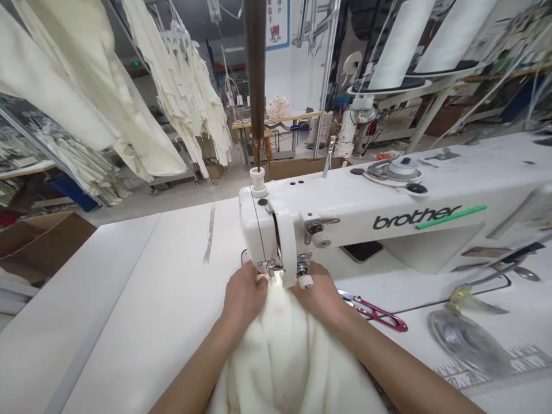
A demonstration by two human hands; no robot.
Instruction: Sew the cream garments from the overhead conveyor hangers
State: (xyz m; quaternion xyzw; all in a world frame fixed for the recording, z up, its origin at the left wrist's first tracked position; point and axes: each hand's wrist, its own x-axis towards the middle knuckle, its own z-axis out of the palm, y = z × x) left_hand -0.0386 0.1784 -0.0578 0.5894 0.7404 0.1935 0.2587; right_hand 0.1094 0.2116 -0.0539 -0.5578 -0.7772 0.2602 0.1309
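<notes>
1 white sewing machine (353, 201) is seen, with 1 cream cloth (287, 345) gathered at its needle and draped down in front. 1 open cardboard box (47, 244) is placed well left of the machine; its contents cannot be made out. 2 thread cones (401, 49) are borne on 2 round stands (420, 86) behind it. At the machine's needle, the cloth is pinched by 1 left hand (244, 290); it is also touched by 1 right hand (319, 296), whose grip cannot be told, its fingers being hidden. 1 pair of red-handled snips (379, 315) is laid below the machine's arm.

Bare forearms (200, 359) angled inward, left hand (244, 292) with fingers curled, right hand (319, 292) partly hidden
</notes>
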